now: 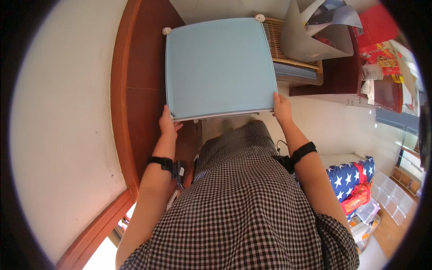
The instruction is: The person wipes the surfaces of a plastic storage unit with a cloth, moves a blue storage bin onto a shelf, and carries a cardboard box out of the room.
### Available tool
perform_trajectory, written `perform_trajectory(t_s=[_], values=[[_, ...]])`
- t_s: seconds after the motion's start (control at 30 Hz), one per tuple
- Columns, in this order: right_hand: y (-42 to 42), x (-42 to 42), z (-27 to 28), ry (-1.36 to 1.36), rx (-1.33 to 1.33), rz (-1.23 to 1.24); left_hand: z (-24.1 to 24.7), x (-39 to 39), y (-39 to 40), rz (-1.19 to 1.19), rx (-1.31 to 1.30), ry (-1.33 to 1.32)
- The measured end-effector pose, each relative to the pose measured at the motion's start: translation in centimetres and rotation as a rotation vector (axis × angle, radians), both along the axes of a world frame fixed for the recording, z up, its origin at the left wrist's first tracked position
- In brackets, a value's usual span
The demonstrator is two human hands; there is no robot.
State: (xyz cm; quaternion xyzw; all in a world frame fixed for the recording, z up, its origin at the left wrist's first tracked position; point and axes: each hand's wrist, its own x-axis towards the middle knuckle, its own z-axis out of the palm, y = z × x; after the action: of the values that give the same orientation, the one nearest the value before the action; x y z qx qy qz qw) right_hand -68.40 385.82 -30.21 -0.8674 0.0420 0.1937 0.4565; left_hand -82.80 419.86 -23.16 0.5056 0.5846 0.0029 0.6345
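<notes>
A light blue square panel with a pale rim (219,67), the top of a box-like unit, lies in front of me. White round connectors (260,18) sit at its two far corners. My left hand (168,125) is at the near left corner, thumb along the side and fingers partly under the edge. My right hand (281,107) grips the near right corner, its fingers partly hidden beneath. What is under the panel is mostly out of sight.
A dark red wooden surface (145,67) runs along the left beside the wall. At the right stand a bamboo rack (275,37), a grey bag (314,44) and a dark red cabinet (337,77). A star-patterned cloth (342,182) lies lower right.
</notes>
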Motion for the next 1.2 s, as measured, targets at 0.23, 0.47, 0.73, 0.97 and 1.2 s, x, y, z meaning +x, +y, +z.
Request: perform_trajectory(t_s=[0.23,0.47,0.73,0.97,1.2], values=[[1.3,-0.6,2.2,0.098,0.034,-0.097,-1.1,-0.3,0.6,0.004,0.014,-0.017],[1.7,-0.8,2.3,0.149,0.095,-0.173,-1.3,-0.2,0.7,0.016,-0.004,-0.015],[0.7,-0.7,0.3,0.118,0.104,-0.108,-2.0,0.1,0.1,0.116,-0.028,-0.058],[1.7,1.3,-0.4,0.051,0.114,-0.102,-1.7,2.3,1.1,0.096,-0.059,-0.051],[2.7,3.3,-0.9,0.084,0.077,-0.076,-2.7,4.4,2.7,0.12,-0.065,-0.044]])
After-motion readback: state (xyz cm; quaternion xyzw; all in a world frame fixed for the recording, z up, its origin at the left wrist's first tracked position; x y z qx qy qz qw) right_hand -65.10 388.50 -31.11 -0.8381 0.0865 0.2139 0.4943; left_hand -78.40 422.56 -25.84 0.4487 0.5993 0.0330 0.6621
